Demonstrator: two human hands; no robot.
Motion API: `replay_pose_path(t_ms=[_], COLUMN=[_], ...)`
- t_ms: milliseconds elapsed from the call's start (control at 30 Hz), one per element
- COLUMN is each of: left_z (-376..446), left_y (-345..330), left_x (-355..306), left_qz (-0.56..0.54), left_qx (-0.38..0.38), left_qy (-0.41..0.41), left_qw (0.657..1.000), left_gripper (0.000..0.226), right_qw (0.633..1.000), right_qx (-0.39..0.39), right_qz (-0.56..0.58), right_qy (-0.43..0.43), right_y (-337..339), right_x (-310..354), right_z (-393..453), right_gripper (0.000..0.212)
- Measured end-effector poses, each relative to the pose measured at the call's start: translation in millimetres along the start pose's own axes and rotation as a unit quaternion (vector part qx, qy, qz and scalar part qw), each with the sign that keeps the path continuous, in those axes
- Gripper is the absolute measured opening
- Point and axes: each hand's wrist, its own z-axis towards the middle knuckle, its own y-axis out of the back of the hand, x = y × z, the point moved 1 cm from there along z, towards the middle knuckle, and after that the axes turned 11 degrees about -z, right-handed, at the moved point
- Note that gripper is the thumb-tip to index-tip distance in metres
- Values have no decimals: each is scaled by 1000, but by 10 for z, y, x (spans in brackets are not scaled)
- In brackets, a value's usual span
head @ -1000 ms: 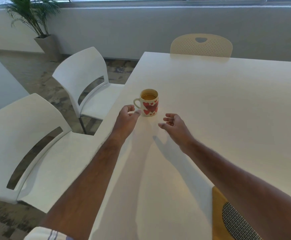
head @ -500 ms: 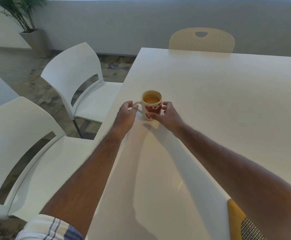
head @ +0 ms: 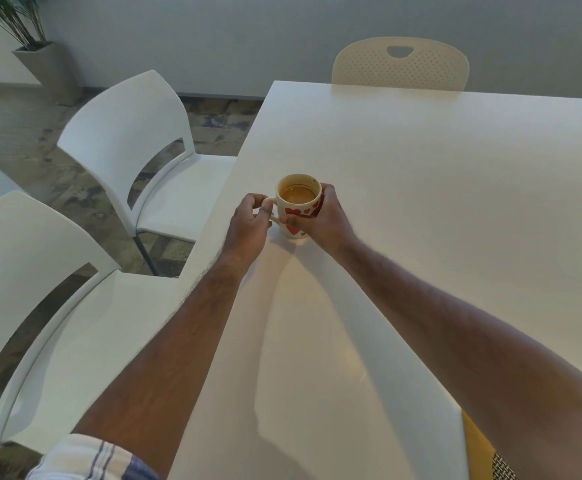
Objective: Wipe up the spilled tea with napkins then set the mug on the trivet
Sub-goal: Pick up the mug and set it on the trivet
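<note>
both hands on heart-printed mug (head: 296, 216) of tea, near worktop (head: 421, 209) edge.
left hand (head: 248, 226) fingers (head: 260, 202) pinching handle; right hand (head: 327, 220) fingers (head: 324, 194) curled round far side, thumb on front.

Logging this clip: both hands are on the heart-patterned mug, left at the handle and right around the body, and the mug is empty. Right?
Not quite. The head view shows the mug holding brown tea, not empty. The rest stands: the left hand grips the handle and the right hand wraps the body.
</note>
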Motion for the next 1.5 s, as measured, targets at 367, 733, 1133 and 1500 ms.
replay_pose_path(t_ms=[367, 733, 1133, 1500], left_z=[-30, -176, -758, -1366], left_y=[-12, -67, -358, -740], left_x=[-72, -512, -819, -906], left_qz=[-27, -30, -44, -76], left_qx=[9, 24, 42, 72], left_qy=[-11, -63, -62, -61], left_qw=[1000, 997, 996, 993], left_gripper=[21, 13, 17, 20], right_qw=[998, 996, 996, 994], right_qx=[29, -15, -13, -62], right_qz=[-38, -38, -36, -67], right_qy=[36, 77, 79, 55], right_y=[78, 486, 1055, 1533], right_x=[34, 269, 273, 86], right_z=[42, -134, -668, -1307], right_gripper=[85, 85, 87, 89])
